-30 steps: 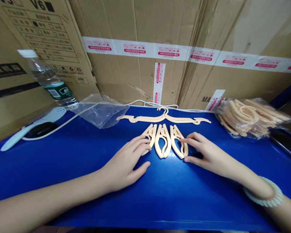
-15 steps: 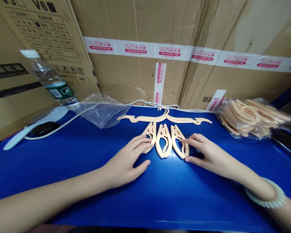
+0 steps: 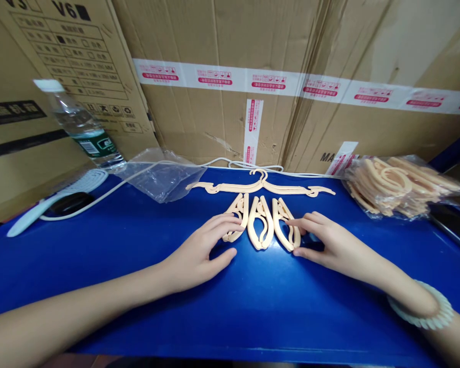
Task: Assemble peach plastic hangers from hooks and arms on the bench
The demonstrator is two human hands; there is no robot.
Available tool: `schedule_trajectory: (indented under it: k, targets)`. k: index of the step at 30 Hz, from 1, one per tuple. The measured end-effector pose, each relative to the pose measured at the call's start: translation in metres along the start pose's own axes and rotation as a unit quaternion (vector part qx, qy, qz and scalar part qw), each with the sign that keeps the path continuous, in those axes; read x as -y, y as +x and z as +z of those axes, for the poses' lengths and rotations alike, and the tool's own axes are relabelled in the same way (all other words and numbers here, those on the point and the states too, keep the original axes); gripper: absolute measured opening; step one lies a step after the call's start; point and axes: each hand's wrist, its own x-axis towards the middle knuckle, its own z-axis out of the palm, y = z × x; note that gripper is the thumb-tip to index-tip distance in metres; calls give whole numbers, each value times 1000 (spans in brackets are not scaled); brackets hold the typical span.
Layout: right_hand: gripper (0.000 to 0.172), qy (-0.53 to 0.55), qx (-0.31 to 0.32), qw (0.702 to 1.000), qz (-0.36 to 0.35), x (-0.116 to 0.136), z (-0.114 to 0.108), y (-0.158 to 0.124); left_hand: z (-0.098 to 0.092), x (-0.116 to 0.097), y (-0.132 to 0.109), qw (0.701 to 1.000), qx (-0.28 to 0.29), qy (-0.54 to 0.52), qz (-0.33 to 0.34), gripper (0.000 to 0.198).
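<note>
Three folded peach plastic hangers lie side by side on the blue table. My left hand (image 3: pixel 203 250) rests its outstretched fingers over the left folded hanger (image 3: pixel 245 209), covering part of it, with the thumb spread away on the tabletop. Untouched between my hands is the middle folded hanger (image 3: pixel 253 225). My right hand (image 3: pixel 325 240) has its index finger and thumb on the right edge of the right folded hanger (image 3: pixel 280 232), its other fingers curled. Just behind them, an unfolded peach hanger (image 3: pixel 237 188) lies flat with its hook pointing to the boxes.
Bagged peach hangers (image 3: pixel 391 186) sit at the right. To the left are a water bottle (image 3: pixel 88 135), a pale hairbrush (image 3: pixel 34 217), a black object (image 3: pixel 71 203) and a clear plastic bag (image 3: pixel 161 179). A white cable (image 3: pixel 138 181) runs along the cardboard boxes (image 3: pixel 214 122) behind.
The middle and right folded hangers have shifted very slightly to the right. Both my hands stay in nearly the same places.
</note>
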Motion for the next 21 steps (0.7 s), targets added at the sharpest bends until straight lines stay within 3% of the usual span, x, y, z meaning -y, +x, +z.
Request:
schedule_trajectory:
  k: [5, 11, 16, 21]
  targets:
    - [47, 23, -13, 1000, 13, 1, -4, 0, -1, 2, 2, 992, -64, -95, -49, 33]
    - [42, 4, -99, 995, 27, -12, -3, 1, 2, 7, 4, 957, -126, -234, -118, 26]
    - [38, -30, -134, 990, 24, -25, -2, 3, 1, 4, 6, 945, -156, -257, -131, 23]
    - [47, -110, -122, 986, 25, -45, -2, 8, 1, 5, 6, 946, -162, -250, -128, 20]
